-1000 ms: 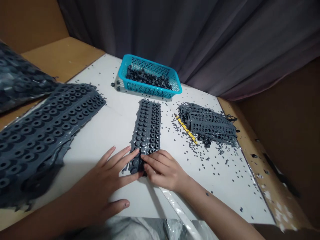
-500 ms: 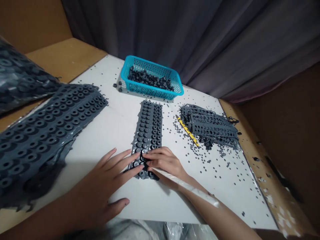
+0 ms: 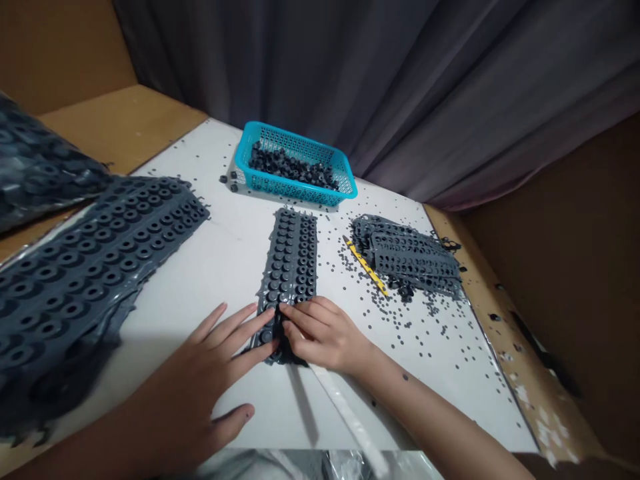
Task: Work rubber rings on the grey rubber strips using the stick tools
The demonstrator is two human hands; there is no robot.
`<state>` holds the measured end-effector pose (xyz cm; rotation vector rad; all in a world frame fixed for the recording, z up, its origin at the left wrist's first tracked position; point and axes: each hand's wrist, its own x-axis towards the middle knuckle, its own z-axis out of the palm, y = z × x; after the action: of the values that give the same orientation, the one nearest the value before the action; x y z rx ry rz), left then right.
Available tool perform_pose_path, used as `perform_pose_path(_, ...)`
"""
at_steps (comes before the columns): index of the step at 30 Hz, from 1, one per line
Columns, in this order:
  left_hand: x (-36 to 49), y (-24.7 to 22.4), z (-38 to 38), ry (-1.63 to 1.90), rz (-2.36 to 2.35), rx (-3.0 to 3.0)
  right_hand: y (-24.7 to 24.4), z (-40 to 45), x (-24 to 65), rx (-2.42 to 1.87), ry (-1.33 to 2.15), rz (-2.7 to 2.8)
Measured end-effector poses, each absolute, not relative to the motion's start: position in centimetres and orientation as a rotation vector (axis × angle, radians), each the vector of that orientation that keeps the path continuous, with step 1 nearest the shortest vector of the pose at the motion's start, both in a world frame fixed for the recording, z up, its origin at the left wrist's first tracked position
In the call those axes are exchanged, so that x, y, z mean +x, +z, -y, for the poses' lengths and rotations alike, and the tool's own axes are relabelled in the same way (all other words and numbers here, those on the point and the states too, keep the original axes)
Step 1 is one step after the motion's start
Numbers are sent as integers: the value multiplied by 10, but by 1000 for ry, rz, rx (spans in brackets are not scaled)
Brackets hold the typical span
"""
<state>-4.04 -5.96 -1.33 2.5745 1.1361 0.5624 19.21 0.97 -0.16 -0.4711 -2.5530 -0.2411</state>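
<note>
A narrow dark grey moulded rubber sheet (image 3: pixel 294 250), covered in rows of round raised parts, lies lengthwise in front of me. My left hand (image 3: pixel 205 363) is spread open, its fingertips resting on the sheet's near left part. Closed fingers of my right hand (image 3: pixel 323 333) grip a thin white stick (image 3: pixel 345 413), whose long end sticks out below the palm toward me. The stick's working end is hidden under the fingers, down at the sheet's near end. Right fingertips touch the sheet close beside the left ones.
Behind the sheet stands a blue plastic basket (image 3: pixel 295 190) of small black rubber parts. Larger moulded sheets (image 3: pixel 95 253) lie left, beside a filled clear bag (image 3: pixel 45 167). To the right are punched sheets (image 3: pixel 413 257), a yellow pen-like tool (image 3: pixel 366 268) and scattered small black discs.
The white stick has swung from pointing right to pointing down toward me and stands steeper. My right hand has rolled over with it. The left hand stays spread on the sheet.
</note>
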Motion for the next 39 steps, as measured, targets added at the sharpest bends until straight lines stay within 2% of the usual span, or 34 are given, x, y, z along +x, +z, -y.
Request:
perform_pose_path(3, -41, -13, 58, 508, -1140, 2581, 1, -17, 202, -659, -239, 2490)
perform_pose_path(9, -47, -8, 54, 409, -1034, 2655, 11, -26, 240, -1323, -225, 1975)
perform_pose_path(12, -48, -7, 54, 424, -955, 2678, 15, -17, 243, -1434, -101, 1949)
perform_pose_path(17, -47, -6, 54, 456, -923, 2740, 18, 5, 221, -1305, 430, 2013)
perform_pose_path(21, -46, -6, 48, 408, -898, 2765, 14, 6, 201, -1089, 638, 2122)
perform_pose_path(25, -46, -9, 44, 365, -883, 2737, 2, 0, 194, -846, 648, 2198)
perform_pose_path(39, -47, -11, 45, 337, -864, 2652, -13, -5, 195, -810, 499, 2214)
